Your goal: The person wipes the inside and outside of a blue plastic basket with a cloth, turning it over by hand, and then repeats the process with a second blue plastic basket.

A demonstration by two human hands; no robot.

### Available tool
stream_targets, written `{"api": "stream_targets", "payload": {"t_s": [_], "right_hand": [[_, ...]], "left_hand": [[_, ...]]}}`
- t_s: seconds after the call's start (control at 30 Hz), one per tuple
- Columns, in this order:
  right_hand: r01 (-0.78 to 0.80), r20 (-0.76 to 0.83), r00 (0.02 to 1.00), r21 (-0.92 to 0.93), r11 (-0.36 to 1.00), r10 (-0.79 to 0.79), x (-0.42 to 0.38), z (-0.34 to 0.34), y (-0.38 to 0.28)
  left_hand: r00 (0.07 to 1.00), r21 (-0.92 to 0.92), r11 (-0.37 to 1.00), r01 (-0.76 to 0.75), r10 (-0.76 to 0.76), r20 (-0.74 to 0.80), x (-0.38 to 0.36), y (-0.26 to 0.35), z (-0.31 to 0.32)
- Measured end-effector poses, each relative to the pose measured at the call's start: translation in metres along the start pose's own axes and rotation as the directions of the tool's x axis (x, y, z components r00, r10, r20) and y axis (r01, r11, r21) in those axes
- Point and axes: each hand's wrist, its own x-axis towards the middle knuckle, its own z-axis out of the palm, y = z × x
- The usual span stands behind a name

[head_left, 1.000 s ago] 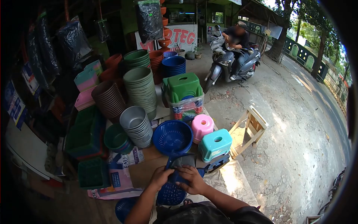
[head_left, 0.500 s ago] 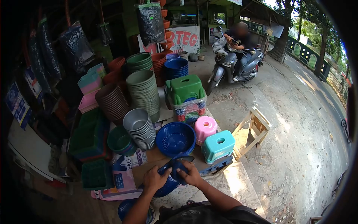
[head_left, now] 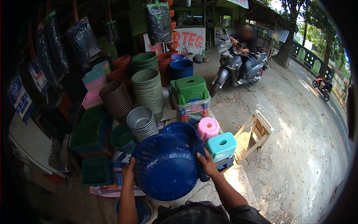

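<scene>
A large blue perforated basin is held up in front of me, its inside facing me. My left hand grips its left rim, fingers partly hidden behind it. On the right side my right hand is closed on the rim, together with a dark blue cloth that hangs over the edge. Just behind the held basin sits another blue basin. A pink stool and a turquoise stool stand to the right, near my right hand.
Stacked grey pots, olive buckets and green stools stand beyond. More blue basins lie low at the left. A wooden frame stands right. A person sits on a parked scooter; a red motorbike is on the road.
The blue basin has come up between my hands, which have moved apart to its two sides. The dark cloth has shifted right with my right hand. A red motorbike has appeared on the road.
</scene>
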Motion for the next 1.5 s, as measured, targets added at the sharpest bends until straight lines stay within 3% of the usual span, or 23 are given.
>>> {"api": "stream_targets", "payload": {"t_s": [0.03,0.07,0.13,0.17,0.23,0.3,0.37,0.4,0.47,0.57,0.6,0.63,0.7,0.77,0.87,0.93,0.97,1.07,1.1,1.2,1.27,1.37,1.5], "right_hand": [[-0.003,0.014,1.000,-0.006,1.000,0.003,-0.002,0.005,-0.008],[0.283,0.083,0.959,-0.264,0.922,-0.271,-0.007,0.012,-0.019],[0.660,0.392,0.740,-0.579,0.479,-0.547,-0.015,0.024,-0.062],[0.658,0.388,0.742,-0.578,0.482,-0.546,-0.014,0.023,-0.061],[0.211,0.179,0.967,-0.166,0.963,-0.181,-0.010,0.021,-0.057],[0.139,0.130,0.984,-0.160,0.977,-0.119,-0.019,0.026,-0.036],[0.541,-0.044,0.752,-0.529,0.654,-0.657,-0.037,0.048,-0.011],[0.542,-0.038,0.754,-0.527,0.655,-0.656,-0.048,0.054,-0.010],[0.711,0.481,0.557,-0.697,0.090,-0.677,-0.072,0.063,-0.014],[0.700,0.367,0.621,-0.657,0.280,-0.693,-0.051,0.042,0.006],[0.588,0.014,0.669,-0.622,0.517,-0.743,-0.039,0.048,0.011],[0.593,0.026,0.670,-0.620,0.514,-0.742,-0.041,0.048,0.011],[0.626,0.355,0.558,-0.773,0.100,-0.750,-0.052,0.050,0.006],[0.780,0.790,0.419,-0.565,-0.268,-0.447,-0.070,0.060,0.005],[0.829,0.774,0.503,-0.558,-0.037,-0.385,-0.057,0.061,0.014],[0.580,0.253,0.689,-0.755,0.307,-0.679,-0.056,0.077,0.005],[0.588,0.263,0.688,-0.749,0.306,-0.676,-0.059,0.083,0.005],[0.741,0.764,0.468,-0.613,-0.273,-0.445,-0.069,0.091,0.013],[0.740,0.762,0.468,-0.615,-0.273,-0.448,-0.067,0.089,0.007],[0.683,0.515,0.713,-0.664,0.303,-0.476,-0.048,0.083,-0.038],[0.548,0.234,0.775,-0.713,0.438,-0.587,-0.020,0.069,-0.054],[0.404,0.098,0.812,-0.806,0.432,-0.576,-0.008,0.058,-0.045],[0.715,0.609,0.671,-0.681,0.154,-0.422,-0.058,0.072,-0.048]], "left_hand": [[1.000,-0.011,1.000,-0.001,0.001,-0.011,-0.003,0.002,0.003],[0.992,-0.152,0.982,0.117,-0.122,-0.026,-0.006,0.005,0.009],[0.968,-0.285,0.930,0.232,-0.251,-0.030,-0.011,-0.003,0.010],[0.971,-0.390,0.889,0.241,-0.222,0.094,-0.005,-0.015,0.008],[0.958,-0.479,0.838,0.263,-0.170,0.231,-0.002,-0.023,0.012],[0.881,-0.537,0.708,0.460,-0.289,0.374,0.001,-0.029,0.026],[0.878,-0.544,0.707,0.452,-0.244,0.413,-0.003,-0.040,0.040],[0.868,-0.536,0.711,0.456,-0.222,0.444,-0.006,-0.045,0.044],[0.848,-0.571,0.655,0.495,-0.221,0.481,-0.005,-0.051,0.048],[0.859,-0.598,0.627,0.499,-0.268,0.435,-0.017,-0.041,0.059],[0.886,-0.594,0.659,0.462,-0.314,0.340,-0.020,-0.036,0.061],[0.889,-0.604,0.653,0.457,-0.311,0.337,-0.022,-0.037,0.063],[0.928,-0.591,0.717,0.370,-0.265,0.260,-0.023,-0.037,0.066],[0.947,-0.463,0.826,0.321,-0.279,0.160,-0.016,-0.044,0.065],[0.967,-0.444,0.859,0.254,-0.232,0.104,-0.022,-0.046,0.071],[0.977,-0.582,0.785,0.213,-0.165,0.134,-0.033,-0.035,0.081],[0.987,-0.541,0.825,0.163,-0.144,0.078,-0.041,-0.025,0.086],[0.991,-0.304,0.946,0.117,-0.130,-0.025,-0.057,0.001,0.082],[0.990,-0.099,0.988,0.119,-0.127,-0.070,-0.057,0.005,0.078],[0.999,-0.205,0.978,-0.044,0.043,-0.012,-0.052,-0.010,0.061],[1.000,-0.253,0.968,0.002,0.001,0.013,-0.060,-0.005,0.058],[0.999,-0.264,0.963,0.045,-0.036,0.039,-0.054,-0.023,0.054],[0.997,-0.280,0.959,-0.039,0.055,0.049,-0.053,-0.032,0.059]]}}
